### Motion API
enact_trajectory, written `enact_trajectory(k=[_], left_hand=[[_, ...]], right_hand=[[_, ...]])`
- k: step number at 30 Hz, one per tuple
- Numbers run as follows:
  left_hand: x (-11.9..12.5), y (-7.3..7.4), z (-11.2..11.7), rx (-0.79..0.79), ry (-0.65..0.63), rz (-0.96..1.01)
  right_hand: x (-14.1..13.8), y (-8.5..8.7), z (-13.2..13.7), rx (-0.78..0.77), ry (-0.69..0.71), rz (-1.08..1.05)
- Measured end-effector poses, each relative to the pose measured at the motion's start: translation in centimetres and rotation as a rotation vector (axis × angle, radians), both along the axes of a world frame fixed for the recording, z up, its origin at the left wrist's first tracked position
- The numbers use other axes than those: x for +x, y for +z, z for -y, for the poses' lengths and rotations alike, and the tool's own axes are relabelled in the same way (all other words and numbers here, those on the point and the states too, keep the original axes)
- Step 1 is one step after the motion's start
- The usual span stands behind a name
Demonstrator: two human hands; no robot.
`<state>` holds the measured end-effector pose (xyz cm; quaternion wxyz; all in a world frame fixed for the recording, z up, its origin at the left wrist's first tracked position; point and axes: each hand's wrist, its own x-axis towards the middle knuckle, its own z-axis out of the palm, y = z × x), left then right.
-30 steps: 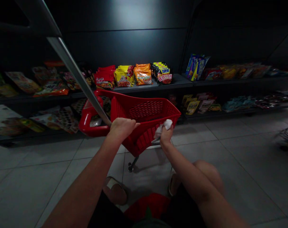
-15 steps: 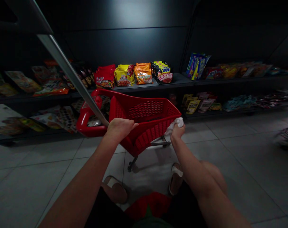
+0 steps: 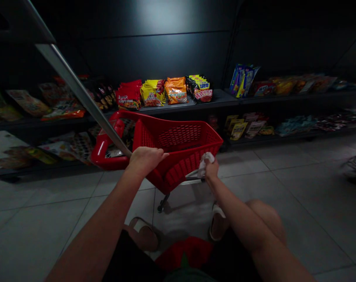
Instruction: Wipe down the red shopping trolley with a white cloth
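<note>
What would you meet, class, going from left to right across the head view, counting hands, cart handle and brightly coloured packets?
Red cart handle → left hand → orange packets → right hand with its white cloth → blue packets.

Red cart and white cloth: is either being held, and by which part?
Both. The left hand grasps the near rim of the red cart, beside its handle. The right hand holds the white cloth, bunched; exactly which part is unclear.
</note>
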<state>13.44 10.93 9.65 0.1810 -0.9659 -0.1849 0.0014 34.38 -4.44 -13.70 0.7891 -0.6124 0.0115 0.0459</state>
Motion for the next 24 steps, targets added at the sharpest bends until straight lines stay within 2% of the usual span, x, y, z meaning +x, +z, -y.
enact_trajectory(k=[2, 3, 5, 7, 9, 11, 12, 14, 18, 20, 22, 24], left_hand=[[0.0, 0.0, 0.1, -0.001, -0.003, 0.001], [0.1, 0.0, 0.1, -0.003, -0.004, 0.002], [0.2, 0.0, 0.1, -0.009, -0.005, 0.0], [0.3, 0.0, 0.1, -0.016, 0.008, -0.01], [0.3, 0.0, 0.0, -0.019, 0.021, -0.017], [0.2, 0.0, -0.2, -0.018, 0.011, -0.01], [0.1, 0.0, -0.3, -0.019, 0.002, -0.003], [-0.2, -0.1, -0.5, -0.03, -0.007, 0.009], [-0.3, -0.3, -0.7, -0.049, 0.015, 0.02], [-0.2, -0.3, -0.5, -0.05, 0.028, 0.01], [-0.2, -0.2, -0.3, -0.049, 0.035, 0.004], [-0.2, -0.1, -0.2, -0.036, 0.026, 0.004]], right_hand=[[3.3, 0.8, 0.9, 0.047, -0.211, -0.046], [3.8, 0.9, 0.9, 0.064, -0.255, -0.061], [2.0, 0.7, 0.1, 0.085, -0.22, -0.044], [-2.6, -0.3, -1.6, 0.098, -0.04, -0.009], [-7.9, -1.3, -3.1, 0.1, 0.347, -0.035], [-11.1, -2.0, -4.0, 0.079, 0.483, -0.06], [-11.4, -2.1, -4.0, 0.062, 0.489, -0.075], [-9.3, -1.9, -3.0, 0.029, 0.387, -0.092], [0.1, -0.8, 0.4, 0.015, 0.04, -0.089], [3.1, -0.7, 1.2, 0.018, -0.089, -0.074], [3.0, -1.3, 0.6, 0.029, -0.126, -0.048], [0.0, -2.4, -1.0, 0.041, -0.054, -0.003]])
